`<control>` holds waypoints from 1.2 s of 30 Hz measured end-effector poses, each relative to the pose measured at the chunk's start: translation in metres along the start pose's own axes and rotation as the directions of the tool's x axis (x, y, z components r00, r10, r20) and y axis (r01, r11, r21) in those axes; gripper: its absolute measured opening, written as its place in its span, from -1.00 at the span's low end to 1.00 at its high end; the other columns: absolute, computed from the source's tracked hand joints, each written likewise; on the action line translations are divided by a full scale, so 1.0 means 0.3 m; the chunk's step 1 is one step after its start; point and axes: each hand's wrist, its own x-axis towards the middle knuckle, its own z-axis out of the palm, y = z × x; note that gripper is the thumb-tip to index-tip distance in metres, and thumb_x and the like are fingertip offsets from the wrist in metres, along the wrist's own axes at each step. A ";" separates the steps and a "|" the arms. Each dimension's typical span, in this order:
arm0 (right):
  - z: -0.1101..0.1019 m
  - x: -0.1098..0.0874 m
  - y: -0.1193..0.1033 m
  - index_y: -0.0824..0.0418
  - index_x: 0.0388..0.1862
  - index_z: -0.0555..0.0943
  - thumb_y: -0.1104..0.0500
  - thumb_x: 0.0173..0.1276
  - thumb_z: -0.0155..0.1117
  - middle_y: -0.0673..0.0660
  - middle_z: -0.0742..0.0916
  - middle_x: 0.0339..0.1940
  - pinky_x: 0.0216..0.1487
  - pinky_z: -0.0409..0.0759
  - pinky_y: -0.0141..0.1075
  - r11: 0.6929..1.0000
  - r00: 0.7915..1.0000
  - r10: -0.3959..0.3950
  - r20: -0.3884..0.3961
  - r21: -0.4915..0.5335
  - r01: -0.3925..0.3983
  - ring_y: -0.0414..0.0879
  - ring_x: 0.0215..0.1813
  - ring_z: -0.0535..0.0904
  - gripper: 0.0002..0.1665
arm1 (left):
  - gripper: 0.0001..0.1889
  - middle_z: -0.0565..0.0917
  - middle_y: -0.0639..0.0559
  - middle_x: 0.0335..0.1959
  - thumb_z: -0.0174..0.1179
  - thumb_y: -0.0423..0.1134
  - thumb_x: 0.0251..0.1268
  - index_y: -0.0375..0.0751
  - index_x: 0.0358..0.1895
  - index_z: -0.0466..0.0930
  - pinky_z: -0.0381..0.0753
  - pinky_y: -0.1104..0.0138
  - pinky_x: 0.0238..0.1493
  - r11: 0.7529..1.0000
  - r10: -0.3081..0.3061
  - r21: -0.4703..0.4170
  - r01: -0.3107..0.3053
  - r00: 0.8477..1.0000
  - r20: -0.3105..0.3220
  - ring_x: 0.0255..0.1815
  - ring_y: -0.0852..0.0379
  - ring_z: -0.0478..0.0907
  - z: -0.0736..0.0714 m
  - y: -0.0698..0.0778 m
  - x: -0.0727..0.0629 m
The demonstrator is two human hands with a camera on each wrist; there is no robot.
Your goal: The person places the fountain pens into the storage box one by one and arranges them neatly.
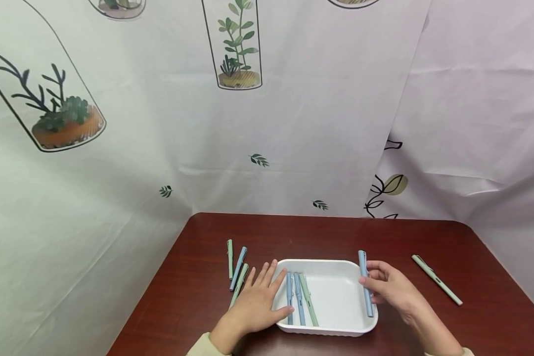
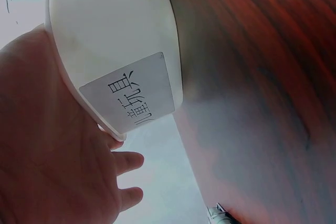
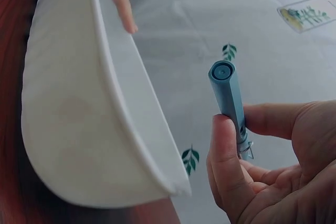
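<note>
A blue pen [image 1: 363, 263] is pinched between thumb and fingers of my right hand [image 1: 396, 292], over the right side of a white tray [image 1: 338, 296]. In the right wrist view the pen's [image 3: 229, 95] round end stands up from the grip, apart from the tray wall [image 3: 79, 103]. My left hand [image 1: 259, 302] rests on the tray's left rim with fingers spread. Inside the tray, beside that hand, lie two blue pens [image 1: 299, 299] and a green pen [image 1: 309, 300].
Left of the tray lie a green pen [image 1: 230, 259], a blue pen [image 1: 238, 268] and another green pen [image 1: 240, 283], partly behind the left hand. One more green pen [image 1: 436, 279] lies on the right of the dark red table [image 1: 293, 237]. A printed label [image 2: 128, 93] is on the tray's side.
</note>
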 end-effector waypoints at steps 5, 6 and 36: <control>0.034 -0.004 -0.011 0.51 0.39 0.25 0.27 0.38 0.34 0.14 0.64 -0.21 -0.31 0.70 -0.15 1.000 1.000 0.013 0.009 0.004 -0.013 -0.06 -0.28 0.61 -0.27 | -0.10 0.03 -0.14 0.66 0.04 0.38 0.37 -0.03 0.63 0.09 -0.02 -0.24 0.52 1.000 0.007 -0.009 -0.007 1.000 -0.001 0.64 -0.20 0.02 -0.006 0.003 -0.001; 0.041 -0.004 -0.012 0.51 0.40 0.24 0.26 0.39 0.34 0.14 0.63 -0.21 -0.31 0.70 -0.14 1.000 1.000 0.017 0.010 0.003 -0.017 -0.06 -0.27 0.62 -0.27 | -0.10 0.02 -0.14 0.66 0.04 0.38 0.37 -0.03 0.63 0.09 -0.02 -0.24 0.52 1.000 0.006 -0.012 -0.006 1.000 0.005 0.64 -0.20 0.01 -0.006 0.004 -0.001; 0.194 0.047 0.011 0.51 0.25 0.37 0.32 0.36 0.32 0.11 0.57 -0.28 -0.36 0.72 -0.11 0.996 0.996 -0.018 0.087 0.084 0.011 -0.06 -0.30 0.63 -0.44 | -0.09 0.02 -0.15 0.66 0.05 0.38 0.36 -0.03 0.63 0.09 -0.02 -0.27 0.51 1.000 0.003 -0.008 -0.003 1.000 0.001 0.64 -0.21 0.00 -0.005 0.004 0.004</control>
